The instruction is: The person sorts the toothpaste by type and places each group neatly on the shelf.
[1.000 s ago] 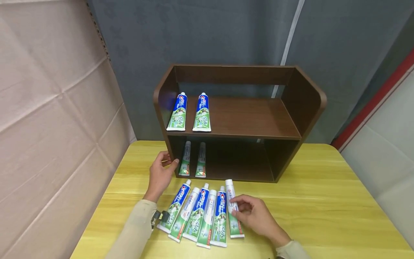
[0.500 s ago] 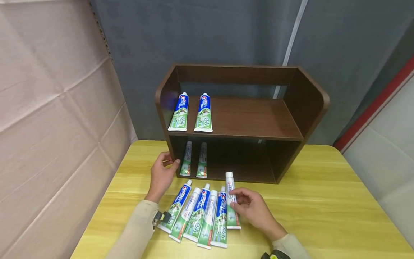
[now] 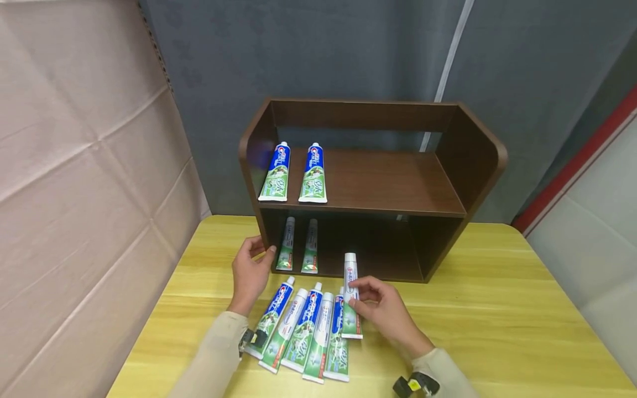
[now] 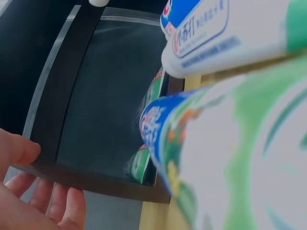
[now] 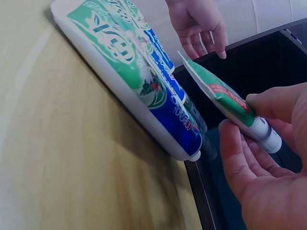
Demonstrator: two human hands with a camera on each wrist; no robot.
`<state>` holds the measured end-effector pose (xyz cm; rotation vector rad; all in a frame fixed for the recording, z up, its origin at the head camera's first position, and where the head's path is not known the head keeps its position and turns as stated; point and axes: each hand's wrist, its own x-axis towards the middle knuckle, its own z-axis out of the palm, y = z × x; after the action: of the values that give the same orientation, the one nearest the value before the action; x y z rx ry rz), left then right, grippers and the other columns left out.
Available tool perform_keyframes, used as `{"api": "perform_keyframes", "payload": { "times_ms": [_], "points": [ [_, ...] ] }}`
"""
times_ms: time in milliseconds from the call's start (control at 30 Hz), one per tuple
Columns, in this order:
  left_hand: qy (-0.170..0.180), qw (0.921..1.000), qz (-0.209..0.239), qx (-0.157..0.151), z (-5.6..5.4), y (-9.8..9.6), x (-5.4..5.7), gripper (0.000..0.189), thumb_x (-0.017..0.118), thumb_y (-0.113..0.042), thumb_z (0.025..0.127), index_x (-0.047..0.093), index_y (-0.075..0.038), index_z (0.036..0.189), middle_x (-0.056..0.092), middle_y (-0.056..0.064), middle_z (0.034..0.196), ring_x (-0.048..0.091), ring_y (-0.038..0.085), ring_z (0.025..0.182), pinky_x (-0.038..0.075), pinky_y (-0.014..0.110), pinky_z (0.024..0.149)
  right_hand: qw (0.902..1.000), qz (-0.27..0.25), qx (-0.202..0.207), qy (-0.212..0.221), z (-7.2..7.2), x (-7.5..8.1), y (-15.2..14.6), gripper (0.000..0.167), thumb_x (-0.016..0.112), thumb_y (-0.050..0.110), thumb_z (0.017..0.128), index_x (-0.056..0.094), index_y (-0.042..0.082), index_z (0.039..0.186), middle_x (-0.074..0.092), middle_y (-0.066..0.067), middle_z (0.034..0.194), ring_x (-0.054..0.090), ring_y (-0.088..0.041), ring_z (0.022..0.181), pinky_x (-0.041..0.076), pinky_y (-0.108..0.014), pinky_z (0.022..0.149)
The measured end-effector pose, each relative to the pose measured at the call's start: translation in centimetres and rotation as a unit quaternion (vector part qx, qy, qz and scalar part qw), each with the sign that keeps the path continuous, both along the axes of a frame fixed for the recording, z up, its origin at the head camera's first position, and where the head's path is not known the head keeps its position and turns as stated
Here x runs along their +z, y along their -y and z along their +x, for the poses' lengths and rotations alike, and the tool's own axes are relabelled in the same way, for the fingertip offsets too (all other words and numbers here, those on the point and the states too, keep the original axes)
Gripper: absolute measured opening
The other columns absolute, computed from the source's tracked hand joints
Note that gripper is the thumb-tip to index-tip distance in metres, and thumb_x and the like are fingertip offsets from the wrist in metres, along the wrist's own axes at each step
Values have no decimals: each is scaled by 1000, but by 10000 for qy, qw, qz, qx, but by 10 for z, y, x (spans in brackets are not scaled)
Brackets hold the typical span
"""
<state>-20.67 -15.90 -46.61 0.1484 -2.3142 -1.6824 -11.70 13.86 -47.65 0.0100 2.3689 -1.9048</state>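
A white-and-green toothpaste tube (image 3: 351, 301) is pinched between the thumb and fingers of my right hand (image 3: 390, 312), cap pointing toward the shelf. In the right wrist view this tube (image 5: 230, 98) is raised off the table. My left hand (image 3: 250, 273) grips the left side panel of the dark brown two-tier shelf (image 3: 383, 179), thumb at the front edge and fingers around the outside. In the left wrist view, thumb and fingers of this hand (image 4: 36, 191) lie on either side of the panel edge. Below the shelf, blue-green toothpaste tubes (image 3: 304, 329) and white-green toothpaste tubes (image 3: 285, 331) alternate in a row.
Two blue-green tubes (image 3: 312, 174) lie on the upper tier at the left. Below them, two white-green tubes (image 3: 311, 249) lie in the lower compartment. The shelf stands on a yellow wooden table (image 3: 502, 309) before a grey curtain (image 3: 348, 50).
My right hand has lifted the white-green tube from the right end of the row and carried it forward and slightly left, toward the shelf. The left hand stays on the side panel.
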Motion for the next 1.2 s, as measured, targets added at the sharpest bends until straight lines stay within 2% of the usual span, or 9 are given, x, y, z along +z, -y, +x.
{"api": "perform_keyframes", "payload": {
  "times_ms": [200, 433, 700, 867, 1067, 1200],
  "points": [
    [-105, 9997, 136, 176, 4, -3, 0, 32, 73, -20, 101, 65, -8, 129, 69, 14, 128, 66, 33, 124, 59, 50, 105, 9999, 35, -113, -91, -6, 3, 5, 32, 82, 1, 88, 75, 16, 115, 70, -12, 115, 70, -25, 96, 65, -30, 76],
    [-9, 9995, 126, 285, 5, -4, -1, 31, 73, -23, 101, 65, -9, 127, 69, 12, 127, 66, 32, 124, 60, 49, 105, 9994, 257, -40, -216, -16, 2, 6, 29, 82, 4, 90, 76, 18, 115, 71, -10, 114, 69, -25, 97, 63, -27, 80],
    [-45, 9996, 93, 278, 2, -4, -1, 30, 73, -24, 101, 65, -9, 126, 68, 11, 124, 65, 30, 120, 60, 49, 103, 9985, 337, 4, -438, -33, 0, 8, 30, 82, 4, 90, 75, 17, 116, 72, -9, 112, 68, -25, 97, 61, -29, 86],
    [-63, 9996, 76, 250, 2, -4, 1, 30, 74, -22, 100, 65, -9, 125, 68, 12, 123, 66, 30, 118, 61, 49, 102, 9980, 466, -34, -422, -44, 0, 9, 30, 82, 8, 91, 75, 19, 118, 72, -7, 113, 68, -24, 99, 62, -33, 90],
    [-43, 9997, 108, 222, 2, -3, 1, 29, 74, -20, 100, 65, -8, 126, 68, 13, 123, 65, 29, 116, 61, 49, 102, 9976, 480, -48, -495, -59, -1, 12, 29, 82, 9, 92, 75, 18, 119, 72, -8, 112, 69, -23, 97, 63, -32, 85],
    [-12, 9997, 63, 245, 2, -4, 2, 30, 73, -20, 100, 65, -8, 126, 68, 12, 123, 66, 29, 117, 61, 49, 102, 9957, 576, -2, -720, -71, -1, 13, 30, 81, 9, 92, 75, 15, 121, 73, -11, 112, 71, -23, 97, 63, -28, 82]
  ]
}}
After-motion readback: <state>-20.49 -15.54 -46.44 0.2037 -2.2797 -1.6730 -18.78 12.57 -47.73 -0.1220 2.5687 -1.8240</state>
